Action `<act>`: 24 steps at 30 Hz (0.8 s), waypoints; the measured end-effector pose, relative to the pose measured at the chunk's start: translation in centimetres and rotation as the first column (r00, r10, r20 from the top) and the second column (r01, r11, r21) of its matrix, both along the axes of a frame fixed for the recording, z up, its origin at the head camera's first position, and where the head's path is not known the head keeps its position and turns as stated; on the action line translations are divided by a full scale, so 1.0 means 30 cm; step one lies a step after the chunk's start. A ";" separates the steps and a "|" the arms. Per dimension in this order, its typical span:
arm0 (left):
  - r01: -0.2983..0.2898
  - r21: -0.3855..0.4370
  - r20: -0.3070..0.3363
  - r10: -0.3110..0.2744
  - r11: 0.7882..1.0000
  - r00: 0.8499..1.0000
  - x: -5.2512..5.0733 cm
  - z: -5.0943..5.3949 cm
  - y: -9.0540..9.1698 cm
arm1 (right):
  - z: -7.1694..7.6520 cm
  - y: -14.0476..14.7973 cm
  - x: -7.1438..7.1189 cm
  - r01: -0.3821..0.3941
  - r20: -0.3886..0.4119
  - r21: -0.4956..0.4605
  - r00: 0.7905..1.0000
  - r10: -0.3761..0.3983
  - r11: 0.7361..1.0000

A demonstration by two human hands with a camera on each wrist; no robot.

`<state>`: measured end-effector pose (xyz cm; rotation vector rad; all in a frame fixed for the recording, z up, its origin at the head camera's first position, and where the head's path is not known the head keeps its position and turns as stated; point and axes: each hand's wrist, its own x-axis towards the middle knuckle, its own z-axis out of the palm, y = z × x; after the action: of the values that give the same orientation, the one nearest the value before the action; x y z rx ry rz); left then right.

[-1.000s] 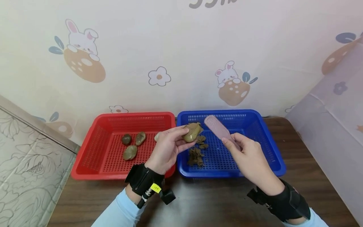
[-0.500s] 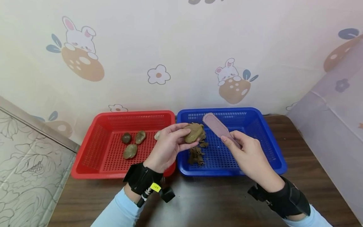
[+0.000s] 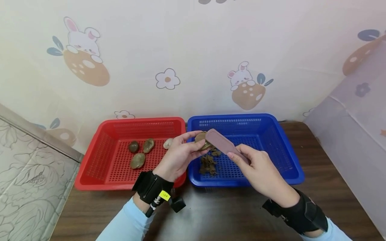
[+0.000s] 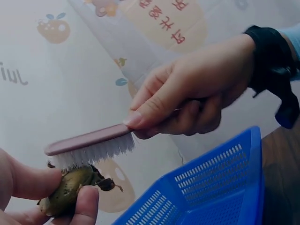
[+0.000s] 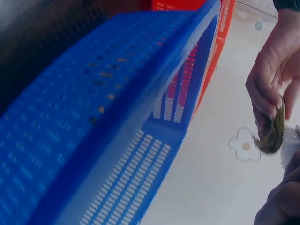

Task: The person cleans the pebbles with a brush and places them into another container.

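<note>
My left hand (image 3: 179,155) pinches a greenish-brown stone (image 3: 199,138) coated with mud, over the left part of the blue basket. The right hand (image 3: 260,169) grips a mauve brush (image 3: 223,143) by its handle. In the left wrist view, the white bristles (image 4: 93,152) touch the upper side of the stone (image 4: 69,191), and ragged dark mud (image 4: 108,184) sticks out from its edge. From the right wrist, the stone (image 5: 274,133) shows between the left fingers with the bristles against it. Beneath it, clumps of brown mud (image 3: 208,166) lie on the blue basket's floor.
The blue basket (image 3: 232,183) stands on a dark wooden table (image 3: 217,214). To its left is a red basket (image 3: 120,187) with a green stone (image 3: 137,161), several others and a whitish one (image 3: 168,144). A patterned wall (image 3: 196,93) rises close behind both.
The brush has moved left and down from beside the stone until it meets it. The left hand has tilted the stone, its muddy side turning into view.
</note>
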<state>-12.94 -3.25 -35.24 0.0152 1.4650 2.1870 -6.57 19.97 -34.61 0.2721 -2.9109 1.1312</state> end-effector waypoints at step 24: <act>0.061 -0.093 -0.067 -0.068 0.994 0.995 0.027 0.013 -0.004 | 0.020 0.039 -0.004 0.089 -0.021 0.026 0.996 -0.088 0.996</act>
<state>-12.12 -3.35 -34.84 0.1076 1.5786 2.0859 -6.70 21.14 -34.02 0.1521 -2.8908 1.0716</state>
